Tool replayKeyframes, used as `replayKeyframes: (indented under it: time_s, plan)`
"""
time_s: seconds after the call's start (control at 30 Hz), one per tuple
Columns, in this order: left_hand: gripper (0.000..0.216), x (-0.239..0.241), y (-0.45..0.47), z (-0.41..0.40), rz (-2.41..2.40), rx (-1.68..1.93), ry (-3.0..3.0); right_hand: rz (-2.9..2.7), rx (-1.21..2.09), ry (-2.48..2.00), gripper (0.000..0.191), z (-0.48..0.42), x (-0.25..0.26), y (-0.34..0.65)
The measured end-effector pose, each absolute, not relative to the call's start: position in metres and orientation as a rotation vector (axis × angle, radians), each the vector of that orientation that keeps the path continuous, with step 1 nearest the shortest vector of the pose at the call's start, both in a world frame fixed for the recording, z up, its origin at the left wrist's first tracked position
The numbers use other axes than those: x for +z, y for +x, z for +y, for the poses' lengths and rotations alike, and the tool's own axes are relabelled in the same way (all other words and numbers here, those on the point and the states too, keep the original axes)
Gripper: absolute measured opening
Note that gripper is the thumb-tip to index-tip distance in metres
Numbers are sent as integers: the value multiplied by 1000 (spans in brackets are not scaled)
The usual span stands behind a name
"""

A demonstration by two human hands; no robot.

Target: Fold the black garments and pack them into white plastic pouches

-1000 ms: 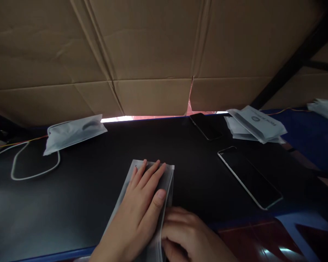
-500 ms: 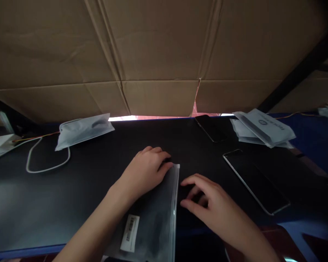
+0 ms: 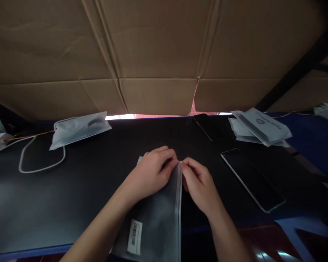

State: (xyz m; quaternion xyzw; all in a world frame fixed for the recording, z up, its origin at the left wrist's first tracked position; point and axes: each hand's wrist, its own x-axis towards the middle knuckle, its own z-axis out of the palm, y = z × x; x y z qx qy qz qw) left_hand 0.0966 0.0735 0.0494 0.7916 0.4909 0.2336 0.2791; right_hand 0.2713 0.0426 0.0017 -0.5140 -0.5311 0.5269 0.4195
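A frosted zip bag (image 3: 155, 218) with a barcode label lies on the black table (image 3: 84, 196) in front of me, its zip edge on the right. My left hand (image 3: 153, 173) rests on the bag's far end and pinches its top right corner. My right hand (image 3: 198, 182) pinches the same corner from the right side, fingertips meeting those of the left. Something dark shows faintly through the bag.
Two dark phones (image 3: 251, 178) (image 3: 209, 126) lie to the right. A stack of white pouches (image 3: 259, 127) sits at back right, another white pouch (image 3: 79, 128) and a white cable (image 3: 41, 162) at back left. A cardboard wall (image 3: 158, 54) rises behind the table.
My left hand slid from flat on the bag up to its far corner. My right hand left the bag's near edge, hovered, then came in to pinch that corner.
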Motion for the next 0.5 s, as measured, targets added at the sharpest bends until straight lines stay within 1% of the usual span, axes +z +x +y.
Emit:
replayKeyframes:
  time_s: [0.1,0.2,0.43,0.5]
  plan:
    - [25,48,91,77,1383,776,2103,-1350,1322,-1268,35,26,5,265]
    - [26,48,82,82,1502,884,2092,-1406,1408,-1278,35,-1,8,259]
    - [26,49,73,90,1720,849,2197,-1607,1685,-1341,30,-40,10,256]
    - [27,50,70,92,1786,813,2239,-1682,1712,-1372,29,-42,11,256]
